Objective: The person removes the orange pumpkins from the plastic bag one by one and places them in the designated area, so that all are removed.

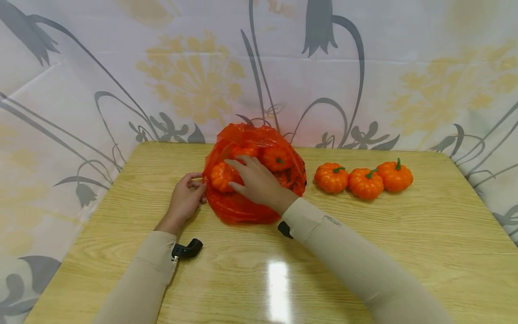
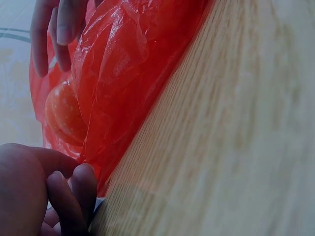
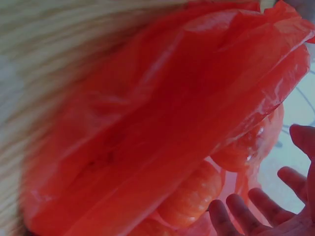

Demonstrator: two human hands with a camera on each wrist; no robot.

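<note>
A red plastic bag point(image 1: 243, 209) stands with its mouth spread wide on the table. Inside it show small orange pumpkins: one at the left point(image 1: 220, 177), one at the right with a green stem point(image 1: 277, 159), another at the back point(image 1: 247, 149). My left hand point(image 1: 187, 198) pinches the bag's left rim between thumb and fingers. Over the mouth, my right hand point(image 1: 259, 182) reaches in with fingers loosely spread, close by the left pumpkin. In the right wrist view its fingers point(image 3: 266, 206) are apart with nothing between them.
Three more orange pumpkins stand in a row right of the bag: a left one point(image 1: 332, 178), a middle one point(image 1: 366, 184) and a right one point(image 1: 395, 176). Behind the wooden table point(image 1: 226, 270) hangs a flower-patterned cloth point(image 1: 283, 81).
</note>
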